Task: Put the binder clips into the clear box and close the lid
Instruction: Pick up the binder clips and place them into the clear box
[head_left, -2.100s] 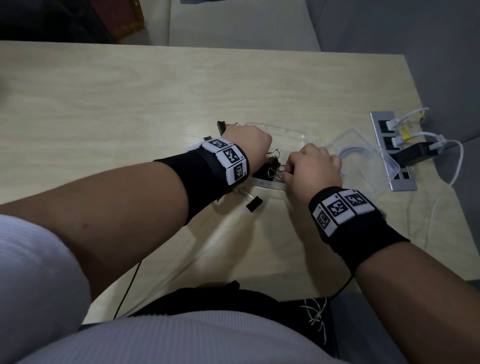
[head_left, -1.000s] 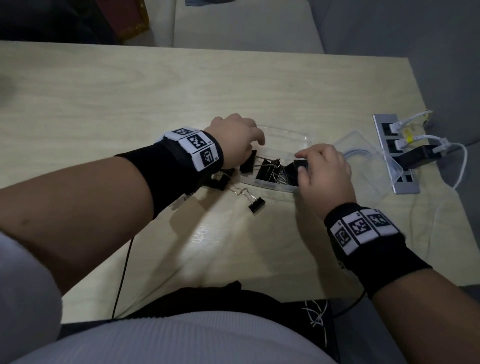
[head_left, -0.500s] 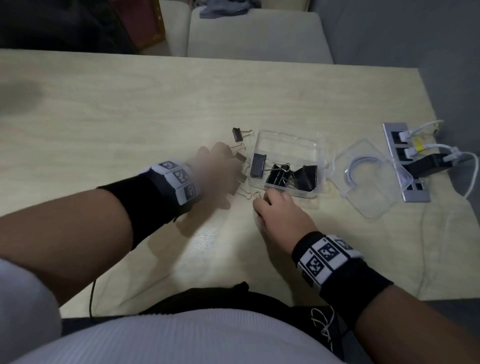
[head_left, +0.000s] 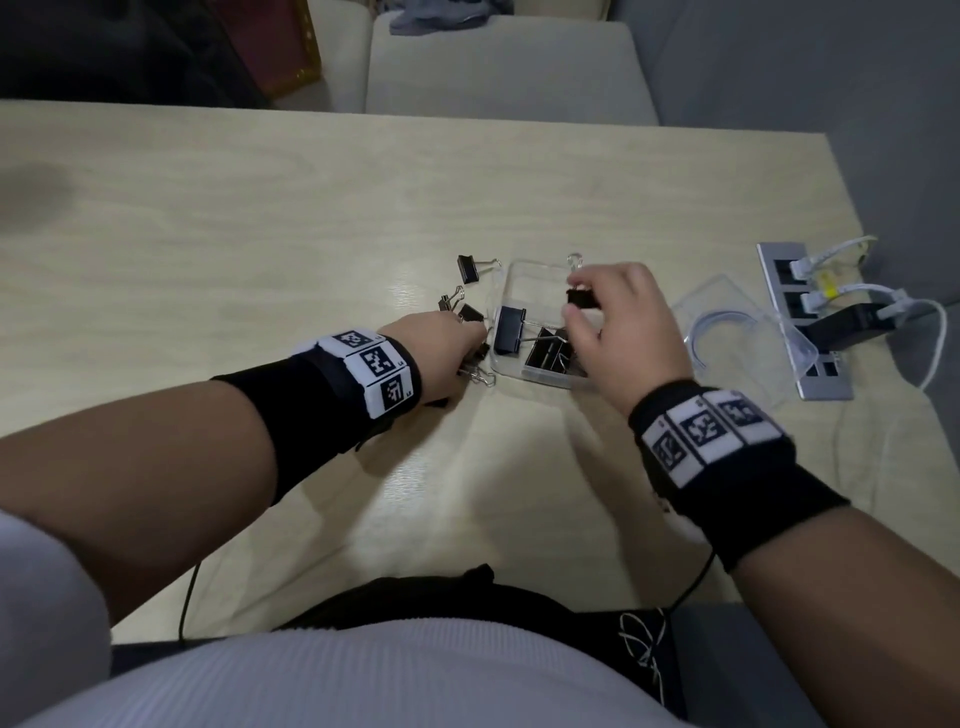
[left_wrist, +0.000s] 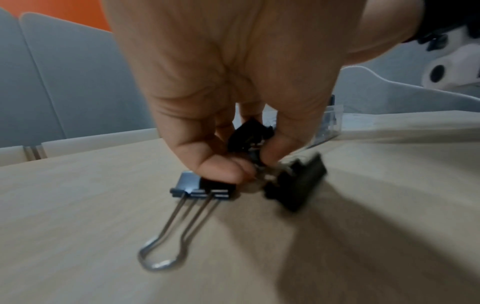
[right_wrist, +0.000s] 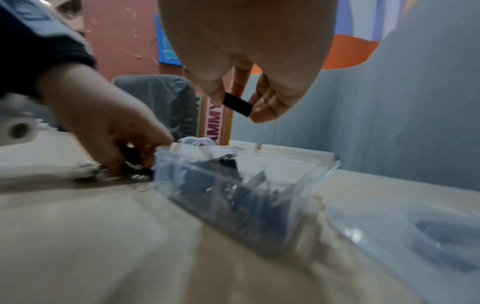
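The clear box (head_left: 535, 288) stands open on the table and holds several black binder clips (head_left: 545, 353). My right hand (head_left: 576, 306) hovers over it and pinches a small black binder clip (head_left: 581, 297) between thumb and fingers; the right wrist view shows that clip (right_wrist: 237, 104) above the box (right_wrist: 306, 183). Just left of the box, my left hand (head_left: 470, 358) is down among the loose clips (head_left: 470, 268). In the left wrist view its fingertips (left_wrist: 221, 170) pinch a black clip (left_wrist: 249, 137), and another clip (left_wrist: 205, 188) lies on the table beneath them.
The clear lid (head_left: 727, 358) lies flat to the right of the box. Past it, a silver power strip (head_left: 802, 322) with white cables and a black plug sits near the table's right edge. Pale chairs stand beyond the far edge.
My right hand has taken a clip from the table in front of the box and lifted it over the box. My left hand has come down onto the loose clips on the left.
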